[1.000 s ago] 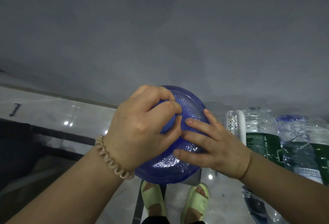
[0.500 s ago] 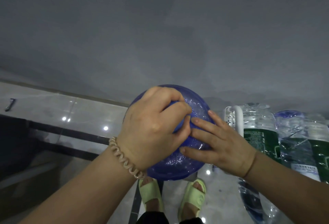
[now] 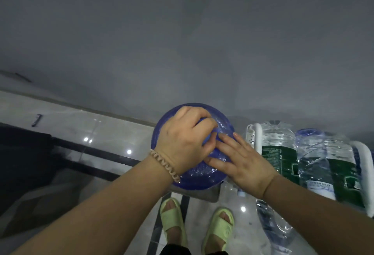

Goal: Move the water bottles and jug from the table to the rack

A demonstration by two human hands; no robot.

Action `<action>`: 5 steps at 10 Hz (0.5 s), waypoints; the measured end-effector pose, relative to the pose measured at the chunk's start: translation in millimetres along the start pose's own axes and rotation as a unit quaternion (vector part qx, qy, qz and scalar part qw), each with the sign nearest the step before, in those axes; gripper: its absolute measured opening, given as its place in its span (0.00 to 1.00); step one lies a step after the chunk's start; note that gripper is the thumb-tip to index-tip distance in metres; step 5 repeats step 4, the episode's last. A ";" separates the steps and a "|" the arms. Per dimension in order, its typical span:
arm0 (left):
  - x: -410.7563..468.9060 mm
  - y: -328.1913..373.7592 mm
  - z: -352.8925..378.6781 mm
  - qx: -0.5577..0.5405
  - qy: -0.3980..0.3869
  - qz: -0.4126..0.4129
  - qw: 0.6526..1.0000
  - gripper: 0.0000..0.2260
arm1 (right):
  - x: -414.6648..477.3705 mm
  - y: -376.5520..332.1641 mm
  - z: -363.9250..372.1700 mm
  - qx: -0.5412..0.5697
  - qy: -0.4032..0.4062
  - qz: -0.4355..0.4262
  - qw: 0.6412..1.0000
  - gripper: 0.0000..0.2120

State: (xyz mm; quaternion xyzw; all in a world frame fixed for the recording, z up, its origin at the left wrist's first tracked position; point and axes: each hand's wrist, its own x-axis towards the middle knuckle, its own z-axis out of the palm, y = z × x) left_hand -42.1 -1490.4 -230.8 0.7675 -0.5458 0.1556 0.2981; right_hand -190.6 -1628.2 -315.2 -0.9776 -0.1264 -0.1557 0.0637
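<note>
A big blue water jug [image 3: 199, 175] is seen from above, standing close to the grey wall. My left hand [image 3: 183, 143] grips the jug's neck and cap, fingers curled round it. My right hand [image 3: 240, 161] lies flat on the jug's shoulder with straight fingers. To the right, large clear water bottles with green labels [image 3: 278, 153] [image 3: 332, 165] lie on a white rack [image 3: 258, 135]. Another clear bottle [image 3: 273, 222] sits lower down beneath them.
The grey wall fills the upper view. A glossy tiled floor [image 3: 101, 131] with a dark stripe runs to the left. My feet in green slippers [image 3: 218, 228] stand just behind the jug. A grey base [image 3: 202, 194] shows under the jug.
The jug and both hands have shifted right and further from me, towards the rack. The grip on the neck and the flat right hand stay the same.
</note>
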 end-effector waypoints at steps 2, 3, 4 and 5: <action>-2.5 10.4 -8.4 0.060 -0.074 -0.025 0.995 0.06 | 1.4 -5.9 -8.8 -0.028 -0.066 0.000 0.997 0.45; -1.3 19.9 -22.6 0.091 -0.147 -0.056 0.983 0.11 | 0.0 -12.9 -22.8 -0.053 -0.115 0.005 0.992 0.53; -10.6 31.4 -33.8 0.111 -0.223 -0.094 0.964 0.25 | -4.3 -24.3 -40.7 -0.055 -0.159 0.042 0.985 0.57; -10.6 31.4 -33.8 0.111 -0.223 -0.094 0.964 0.25 | -4.3 -24.3 -40.7 -0.055 -0.159 0.042 0.985 0.57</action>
